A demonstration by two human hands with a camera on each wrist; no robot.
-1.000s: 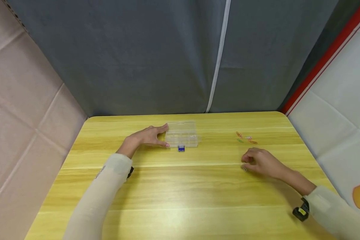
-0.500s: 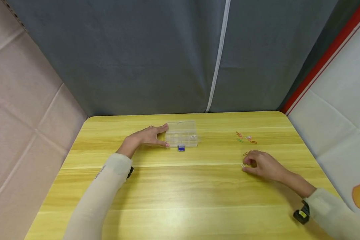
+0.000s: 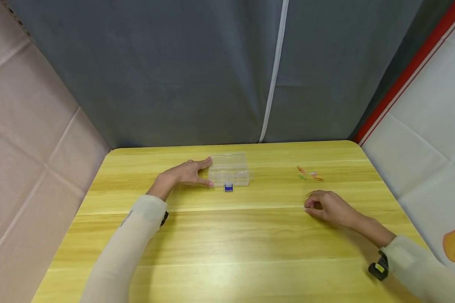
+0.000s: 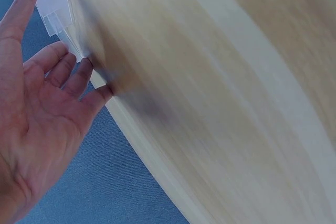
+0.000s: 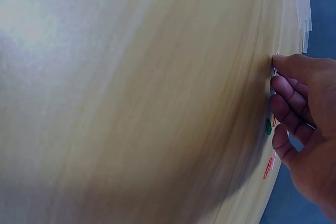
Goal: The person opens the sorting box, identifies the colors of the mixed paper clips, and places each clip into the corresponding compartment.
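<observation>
We see a yellow table (image 3: pixel 227 235) before a grey curtain (image 3: pixel 212 71). Our left hand (image 3: pixel 183 173) lies on it with fingers straight and relaxed, fingertips touching the left end of a clear box (image 3: pixel 229 169), which sits far and left of centre with a blue latch (image 3: pixel 228 187) on its near side. Our right hand (image 3: pixel 327 207) rests to the right, fingers curled, thumb and forefinger pinching a pale clip (image 3: pixel 305 208) against the table. An orange clip (image 3: pixel 309 194) lies just beyond it; four more clips (image 3: pixel 309 174) lie farther off.
</observation>
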